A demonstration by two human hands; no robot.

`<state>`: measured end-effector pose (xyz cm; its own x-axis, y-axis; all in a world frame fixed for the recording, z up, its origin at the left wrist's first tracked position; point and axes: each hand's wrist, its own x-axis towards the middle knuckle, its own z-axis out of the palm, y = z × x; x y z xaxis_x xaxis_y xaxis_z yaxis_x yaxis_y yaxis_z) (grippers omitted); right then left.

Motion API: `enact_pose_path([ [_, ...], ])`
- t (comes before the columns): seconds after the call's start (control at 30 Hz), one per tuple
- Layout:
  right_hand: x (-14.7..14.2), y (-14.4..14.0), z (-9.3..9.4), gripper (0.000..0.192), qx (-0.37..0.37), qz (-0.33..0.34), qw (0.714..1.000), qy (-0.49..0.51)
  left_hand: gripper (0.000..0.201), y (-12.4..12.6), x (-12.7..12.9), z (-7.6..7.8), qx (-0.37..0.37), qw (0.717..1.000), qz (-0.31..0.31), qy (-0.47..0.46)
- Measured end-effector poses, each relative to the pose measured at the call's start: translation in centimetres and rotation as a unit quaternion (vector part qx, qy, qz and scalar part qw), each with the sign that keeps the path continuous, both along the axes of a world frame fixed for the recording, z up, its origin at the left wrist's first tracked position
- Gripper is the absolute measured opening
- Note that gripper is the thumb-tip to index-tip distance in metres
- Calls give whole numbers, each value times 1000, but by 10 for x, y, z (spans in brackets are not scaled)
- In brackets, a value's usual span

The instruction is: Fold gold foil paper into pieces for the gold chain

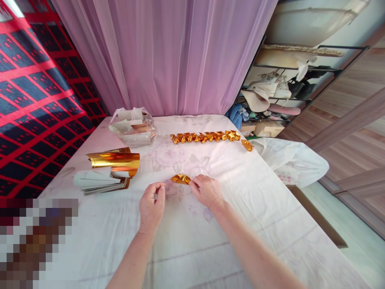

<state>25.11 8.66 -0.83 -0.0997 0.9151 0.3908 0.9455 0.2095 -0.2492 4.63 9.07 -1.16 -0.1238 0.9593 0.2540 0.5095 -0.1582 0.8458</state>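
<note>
Freshly creased, a gold foil piece point(181, 179) lies on the white cloth point(210, 233) just beyond the person's hands. The right hand point(207, 191) pinches its right end between thumb and fingertips, pressing it to the cloth. The left hand point(152, 206) hovers just left of the piece, apart from it, fingers curled loosely with thumb and forefinger nearly meeting and nothing held between them.

By the look of it, this is the last shaping of one folded unit: the piece already has the crimped form of the finished ones. A row of folded pieces point(205, 137) stretches across the far side of the cloth, with one stray piece point(247, 145) near its right end. The next move likely calls for carrying this piece to that row, then taking a new sheet.

To the left sit a curled gold sheet point(116, 160) atop a stack of sheets point(96, 182), and farther back a clear plastic bag point(133, 127).
</note>
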Motion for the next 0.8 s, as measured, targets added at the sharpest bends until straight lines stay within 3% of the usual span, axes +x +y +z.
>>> enact_pose_path([
  [0.17, 12, 6, -2, 26, 16, -33, 999, 1, 26, 0, 0, 1, -4, 1000, 0, -2],
  [0.27, 37, 12, 0, 29, 28, -118, 993, 1, 26, 0, 0, 2, -3, 1000, -2, -2],
  [0.33, 58, 17, 2, 28, -1, -207, 978, -3, 26, 0, 0, 2, -2, 1000, -2, -2],
  [0.53, 122, 35, 10, 30, -27, -354, 935, 3, 26, 0, -1, 1, -1, 1000, -3, 7],
  [0.8, 170, 61, 13, 36, -69, -450, 890, 9, 27, 0, -2, 1, -5, 1000, -1, 0],
])
